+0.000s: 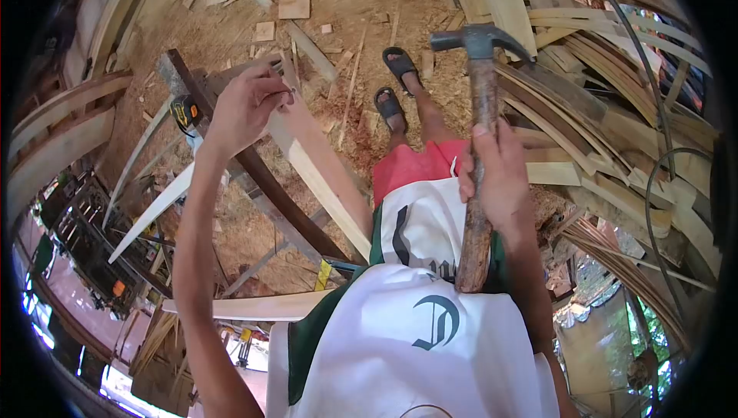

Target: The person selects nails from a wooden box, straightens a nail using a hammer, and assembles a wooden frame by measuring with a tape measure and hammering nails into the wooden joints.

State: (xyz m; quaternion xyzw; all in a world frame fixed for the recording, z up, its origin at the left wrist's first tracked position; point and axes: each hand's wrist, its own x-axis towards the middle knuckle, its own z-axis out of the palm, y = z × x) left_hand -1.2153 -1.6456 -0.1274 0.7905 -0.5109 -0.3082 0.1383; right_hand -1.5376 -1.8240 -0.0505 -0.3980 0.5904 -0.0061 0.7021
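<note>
My right hand (498, 176) is wrapped around the worn wooden handle of a claw hammer (483, 83). The hammer's dark metal head points away from my body, and the handle's end is close to my shirt. My left hand (254, 103) is pinched closed over the far end of a pale wooden board (319, 164). A tiny dark spot shows at those fingertips, too small to name. The board slants from under the left hand towards my waist, beside a dark curved beam (284, 195).
A yellow-and-black tape measure (184, 113) sits left of my left hand. Stacked curved wooden strips (592, 118) fill the right side, with a dark cable (653, 103) across them. Wood offcuts (294, 8) and shavings cover the ground around my sandals (400, 66).
</note>
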